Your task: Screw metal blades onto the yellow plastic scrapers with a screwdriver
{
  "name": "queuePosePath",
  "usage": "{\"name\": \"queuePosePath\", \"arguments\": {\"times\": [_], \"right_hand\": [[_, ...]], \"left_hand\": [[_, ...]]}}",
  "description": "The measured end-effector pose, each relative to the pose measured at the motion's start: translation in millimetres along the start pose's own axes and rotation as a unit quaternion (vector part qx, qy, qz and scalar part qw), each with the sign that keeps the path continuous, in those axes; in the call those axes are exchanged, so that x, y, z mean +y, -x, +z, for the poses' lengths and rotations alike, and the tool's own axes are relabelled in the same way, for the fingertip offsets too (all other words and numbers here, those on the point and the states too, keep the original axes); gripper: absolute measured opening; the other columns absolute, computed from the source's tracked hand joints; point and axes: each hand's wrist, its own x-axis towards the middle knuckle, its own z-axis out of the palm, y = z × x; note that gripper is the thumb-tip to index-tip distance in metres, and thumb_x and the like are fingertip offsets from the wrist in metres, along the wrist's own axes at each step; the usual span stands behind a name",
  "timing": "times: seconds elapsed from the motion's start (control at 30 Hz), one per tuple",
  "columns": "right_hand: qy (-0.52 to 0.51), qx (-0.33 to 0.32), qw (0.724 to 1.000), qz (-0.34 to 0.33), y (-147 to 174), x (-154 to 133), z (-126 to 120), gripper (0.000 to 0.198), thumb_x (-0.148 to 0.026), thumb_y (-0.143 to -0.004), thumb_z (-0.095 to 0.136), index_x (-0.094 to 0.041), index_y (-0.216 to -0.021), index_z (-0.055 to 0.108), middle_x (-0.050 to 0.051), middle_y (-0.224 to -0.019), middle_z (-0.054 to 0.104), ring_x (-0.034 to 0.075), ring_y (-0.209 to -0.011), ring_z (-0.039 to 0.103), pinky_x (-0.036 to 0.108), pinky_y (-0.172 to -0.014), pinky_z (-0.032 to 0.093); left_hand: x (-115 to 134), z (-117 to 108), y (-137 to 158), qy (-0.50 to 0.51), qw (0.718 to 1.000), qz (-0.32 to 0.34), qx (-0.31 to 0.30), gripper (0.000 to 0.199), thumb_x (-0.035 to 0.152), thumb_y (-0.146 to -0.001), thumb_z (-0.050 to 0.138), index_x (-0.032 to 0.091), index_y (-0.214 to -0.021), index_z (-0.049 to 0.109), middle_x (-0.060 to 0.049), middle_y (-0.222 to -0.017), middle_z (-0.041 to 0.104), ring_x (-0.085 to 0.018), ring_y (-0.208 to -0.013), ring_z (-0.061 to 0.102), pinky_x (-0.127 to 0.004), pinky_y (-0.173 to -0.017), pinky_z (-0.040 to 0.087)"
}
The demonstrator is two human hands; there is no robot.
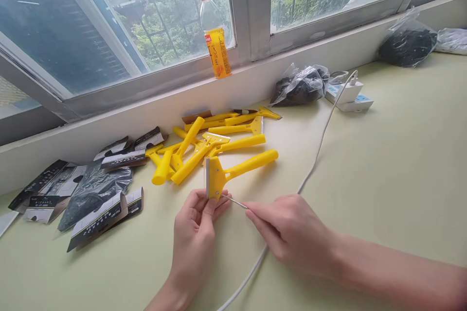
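Observation:
My left hand (199, 226) pinches the head of a yellow scraper (216, 177) by its lower corner, blade edge facing left and handle pointing up to the right. In my right hand (292, 226) is a thin metal screwdriver (235, 201), its handle hidden in my closed fingers. The screwdriver's tip meets the scraper head near the lower screw; whether it sits in the screw I cannot tell. Just behind lies a pile of several more yellow scrapers (193, 158), jumbled on the table.
Black-and-white cardboard packages (105, 218) and a dark plastic bag (98, 187) lie at left. A white cable (315, 160) runs from a power strip (352, 99) past my right hand. Bags of black items (301, 87) stand by the wall. A drink bottle (218, 51) is on the sill.

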Motion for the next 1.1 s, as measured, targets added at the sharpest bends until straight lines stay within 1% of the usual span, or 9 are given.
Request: {"name": "queuePosePath", "arguments": {"times": [0.17, 0.43, 0.53, 0.67, 0.77, 0.83, 0.9, 1.0, 1.1], "right_hand": [[0.007, -0.006, 1.0, 0.002, 1, -1, 1, 0.033, -0.021, -0.102, 0.043, -0.015, -0.07, 0.048, -0.004, -0.055, 0.034, 0.009, -0.053, 0.01, 0.025, -0.057, 0.018], [-0.008, -0.02, 0.999, 0.028, 1, -3, 2, 0.035, -0.025, -0.102, 0.042, -0.015, -0.069, 0.049, -0.004, -0.055, 0.036, 0.009, -0.053, 0.013, 0.026, -0.057, 0.017], [-0.044, -0.035, 0.995, 0.077, 0, -10, -1, 0.035, -0.027, -0.104, 0.041, -0.016, -0.071, 0.048, -0.004, -0.056, 0.037, 0.008, -0.052, 0.018, 0.025, -0.055, 0.017], [-0.137, -0.059, 0.972, 0.183, -4, -23, -13, 0.023, -0.031, -0.104, 0.041, -0.019, -0.088, 0.053, -0.005, -0.059, 0.046, 0.007, -0.05, 0.03, 0.022, -0.051, 0.022], [-0.187, -0.083, 0.956, 0.208, -5, -26, -26, 0.013, -0.028, -0.103, 0.043, -0.02, -0.096, 0.051, -0.007, -0.057, 0.044, 0.007, -0.048, 0.032, 0.021, -0.047, 0.023], [-0.188, -0.089, 0.96, 0.188, -4, -24, -31, 0.012, -0.025, -0.102, 0.043, -0.02, -0.095, 0.05, -0.006, -0.06, 0.047, 0.007, -0.05, 0.036, 0.02, -0.048, 0.026], [-0.145, -0.071, 0.977, 0.139, -3, -18, -31, 0.016, -0.021, -0.102, 0.042, -0.019, -0.09, 0.051, -0.004, -0.065, 0.051, 0.008, -0.055, 0.041, 0.02, -0.052, 0.031], [-0.013, -0.007, 1.0, 0.002, -1, -5, -25, 0.021, -0.011, -0.101, 0.04, -0.018, -0.086, 0.054, -0.001, -0.066, 0.052, 0.01, -0.056, 0.036, 0.024, -0.058, 0.032], [0.088, 0.021, 0.992, -0.09, 0, 3, -18, 0.02, -0.009, -0.099, 0.044, -0.018, -0.084, 0.053, -0.001, -0.065, 0.051, 0.012, -0.055, 0.032, 0.027, -0.059, 0.028]], "left_hand": [[-1, 1, 2, -0.013, 1.0, 0.009, 0.0, 0.031, 0.042, -0.093, 0.07, 0.014, -0.106, 0.066, -0.011, -0.116, 0.073, -0.024, -0.116, 0.07, -0.039, -0.109, 0.056], [-4, 0, 3, -0.042, 0.999, 0.026, -0.007, 0.029, 0.041, -0.096, 0.066, 0.015, -0.108, 0.065, -0.011, -0.122, 0.072, -0.022, -0.116, 0.069, -0.039, -0.109, 0.055], [-7, -2, 5, -0.07, 0.996, 0.053, -0.011, 0.024, 0.039, -0.098, 0.062, 0.017, -0.109, 0.065, -0.009, -0.122, 0.072, -0.022, -0.116, 0.07, -0.039, -0.11, 0.054], [-10, -5, 9, -0.116, 0.989, 0.095, -0.004, 0.022, 0.037, -0.098, 0.063, 0.02, -0.111, 0.065, -0.009, -0.124, 0.072, -0.024, -0.117, 0.069, -0.038, -0.106, 0.056], [-9, -6, 10, -0.131, 0.986, 0.098, 0.002, 0.021, 0.037, -0.095, 0.068, 0.02, -0.108, 0.067, -0.009, -0.121, 0.073, -0.025, -0.113, 0.071, -0.036, -0.099, 0.059], [-7, -6, 10, -0.129, 0.988, 0.081, -0.004, 0.021, 0.038, -0.093, 0.071, 0.019, -0.1, 0.068, -0.008, -0.116, 0.075, -0.024, -0.108, 0.073, -0.035, -0.095, 0.061], [-5, -6, 8, -0.112, 0.992, 0.054, -0.015, 0.024, 0.039, -0.09, 0.075, 0.017, -0.09, 0.065, -0.008, -0.107, 0.077, -0.024, -0.102, 0.075, -0.034, -0.092, 0.062], [-2, -8, 5, -0.073, 0.997, 0.021, -0.034, 0.032, 0.04, -0.087, 0.078, 0.016, -0.078, 0.057, -0.009, -0.096, 0.078, -0.024, -0.095, 0.076, -0.036, -0.09, 0.064], [-2, -12, 2, -0.067, 0.997, 0.005, -0.044, 0.036, 0.041, -0.085, 0.079, 0.016, -0.077, 0.054, -0.009, -0.09, 0.077, -0.024, -0.087, 0.077, -0.036, -0.085, 0.066]]}}
